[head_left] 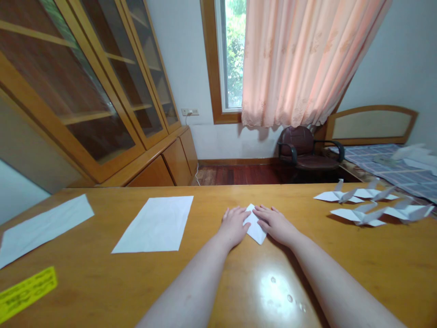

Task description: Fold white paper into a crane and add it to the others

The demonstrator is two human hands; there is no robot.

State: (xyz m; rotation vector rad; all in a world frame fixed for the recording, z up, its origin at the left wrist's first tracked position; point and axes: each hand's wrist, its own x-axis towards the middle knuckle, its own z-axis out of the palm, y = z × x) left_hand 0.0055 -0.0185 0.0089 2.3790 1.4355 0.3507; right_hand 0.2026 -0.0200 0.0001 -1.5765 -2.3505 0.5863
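Observation:
A small white sheet of paper, folded into a kite shape point(256, 233), lies on the wooden table between my hands. My left hand point(235, 224) grips its left edge, with the thumb and fingertips on the paper. From the other side, my right hand point(277, 224) holds the right edge, its fingers reaching toward the upper corner. Both hands rest low on the tabletop, and parts of the paper's edges are hidden under the fingers.
Several folded paper cranes point(362, 214) stand at the right of the table point(211, 273). To the left lie a white square sheet point(155, 225), a longer white sheet point(48, 225) and a yellow label point(29, 291). Beyond the table are an office chair point(302, 148) and a glass-door cabinet point(136, 150).

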